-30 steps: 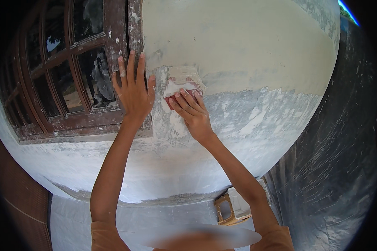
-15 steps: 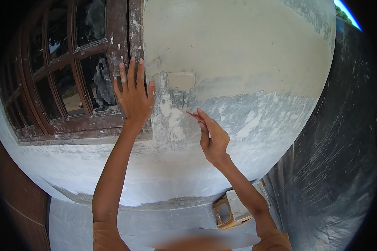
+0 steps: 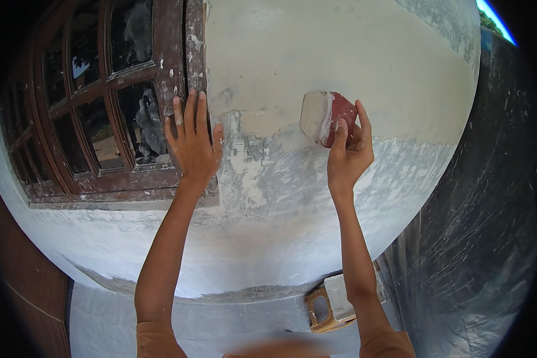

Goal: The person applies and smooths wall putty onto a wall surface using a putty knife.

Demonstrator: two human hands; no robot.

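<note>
My right hand (image 3: pixel 353 152) pinches a red putty spreader (image 3: pixel 343 114) between thumb and fingers, its broad face turned toward me. Pale putty (image 3: pixel 316 116) coats the left half of that face. Behind it rises the wall (image 3: pixel 352 48), beige putty above and patchy grey-white below, with a ragged line between them. Whether the blade touches the wall I cannot tell. My left hand (image 3: pixel 192 140) lies with fingers spread on the edge of the brown wooden window frame (image 3: pixel 168 107), holding nothing. Just right of it, a fresh putty smear (image 3: pixel 261 123) borders rough bare wall.
The window's dark glass panes (image 3: pixel 89 125) fill the upper left. On the grey floor covering (image 3: pixel 232 316) below, a yellowish stool (image 3: pixel 319 307) stands with a white tray-like container (image 3: pixel 340 298) on it. Dark plastic sheeting (image 3: pixel 471 238) hangs along the right.
My right hand has moved up and right, turning the spreader from edge-on to face-on. The rectangular putty patch near the window now reads as a wider smear. My left hand stays at the frame.
</note>
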